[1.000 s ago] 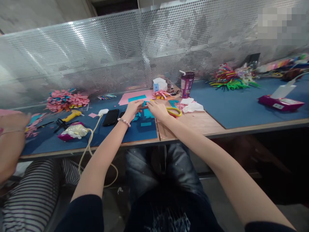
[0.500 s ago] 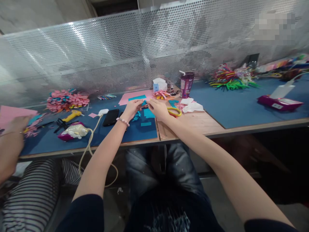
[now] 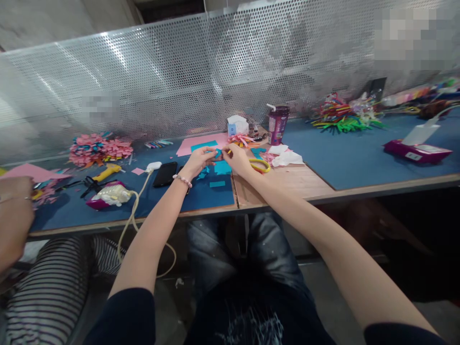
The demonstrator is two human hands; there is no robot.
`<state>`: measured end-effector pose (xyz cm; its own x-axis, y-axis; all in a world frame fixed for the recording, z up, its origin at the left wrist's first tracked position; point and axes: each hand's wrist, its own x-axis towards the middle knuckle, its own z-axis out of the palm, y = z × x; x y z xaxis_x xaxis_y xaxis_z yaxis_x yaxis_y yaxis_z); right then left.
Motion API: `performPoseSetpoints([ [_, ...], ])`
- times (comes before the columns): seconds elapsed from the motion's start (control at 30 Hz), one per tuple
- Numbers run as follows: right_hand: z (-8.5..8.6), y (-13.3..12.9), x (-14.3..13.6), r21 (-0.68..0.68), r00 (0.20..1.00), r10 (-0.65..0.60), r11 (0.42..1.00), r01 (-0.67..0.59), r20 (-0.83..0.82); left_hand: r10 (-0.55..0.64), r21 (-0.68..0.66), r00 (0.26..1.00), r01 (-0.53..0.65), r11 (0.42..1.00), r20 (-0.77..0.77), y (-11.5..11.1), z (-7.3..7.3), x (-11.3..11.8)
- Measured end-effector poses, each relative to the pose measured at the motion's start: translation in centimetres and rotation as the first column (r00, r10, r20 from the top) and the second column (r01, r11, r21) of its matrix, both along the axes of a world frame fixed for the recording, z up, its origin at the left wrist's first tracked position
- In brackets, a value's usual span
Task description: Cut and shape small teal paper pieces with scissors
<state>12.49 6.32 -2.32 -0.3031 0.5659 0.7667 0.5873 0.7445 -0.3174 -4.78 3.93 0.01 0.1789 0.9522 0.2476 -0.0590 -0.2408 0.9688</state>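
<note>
My left hand (image 3: 200, 162) pinches a small piece of blue paper (image 3: 218, 153) above the front of the table. At the paper's right edge are the closed fingertips of my right hand (image 3: 237, 159); the exact contact is too small to see. Below my hands lie a blue paper square (image 3: 223, 167) and a narrow blue paper strip (image 3: 217, 184). Crumpled blue scraps (image 3: 203, 173) lie just by my left fingers. A pair of yellow-handled scissors (image 3: 261, 166) rests beside my right wrist, its blades hidden. Behind my hands, a blue strip lies on a pink sheet (image 3: 185, 146).
To the left are a black phone (image 3: 166, 174), a yellow glue gun (image 3: 108, 171), a power strip (image 3: 111, 194) with a hanging cable and pink paper flowers (image 3: 94, 149). A purple cup (image 3: 278, 125) and crumpled tissue (image 3: 287, 158) stand right. A co-worker's hand (image 3: 14, 206) is far left.
My right fingertips have shifted slightly right, and more of the blue paper shows between my hands. The co-worker's hand at far left has moved nearer, and the pink sheet there has tilted down.
</note>
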Motion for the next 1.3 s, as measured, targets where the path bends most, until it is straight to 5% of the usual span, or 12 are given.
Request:
performPoseSetpoints([
  [0.57,1.1,-2.8,0.4,0.156,0.912,-0.206,0.975,0.159,0.356,0.056,0.005,0.998,-0.056,0.998,-0.014,-0.1,0.1,0.2],
  [1.3,1.0,-3.5,0.2,0.244,0.751,-0.247,0.963,0.117,0.612,0.060,-0.027,0.998,-0.061,0.998,-0.025,0.1,-0.3,0.0],
])
